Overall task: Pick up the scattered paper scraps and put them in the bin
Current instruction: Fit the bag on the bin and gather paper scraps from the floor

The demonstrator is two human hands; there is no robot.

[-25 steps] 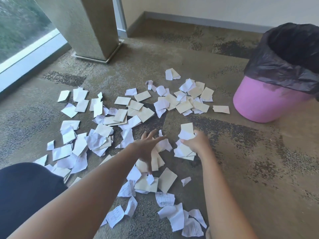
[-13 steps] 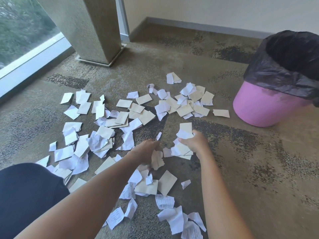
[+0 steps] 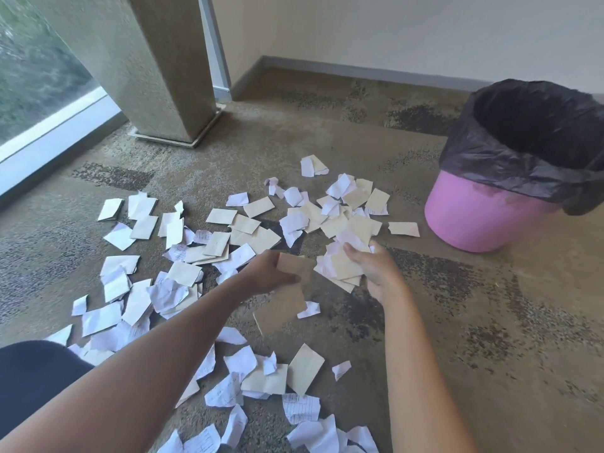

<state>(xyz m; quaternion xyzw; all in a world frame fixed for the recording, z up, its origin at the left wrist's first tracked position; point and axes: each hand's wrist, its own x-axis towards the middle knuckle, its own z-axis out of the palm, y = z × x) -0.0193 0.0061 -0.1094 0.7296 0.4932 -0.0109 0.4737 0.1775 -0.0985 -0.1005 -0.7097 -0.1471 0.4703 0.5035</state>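
Carpet (image 3: 490, 338) scraps (image 3: 248, 223) surround left hand (image 3: 268, 273) pinching seemingly brown paper (image 3: 294, 268), right hand (image 3: 376, 269) gripping a stack (image 3: 340, 266).

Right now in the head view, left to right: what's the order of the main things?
Window → pillar → left hand pinching a tan scrap → right hand gripping a stack of scraps → pink bin with black liner.

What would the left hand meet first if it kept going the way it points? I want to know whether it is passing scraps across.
Likely the wad of scraps held in the right hand. The left hand, gripping a tan scrap, points rightward at it; depth is uncertain.
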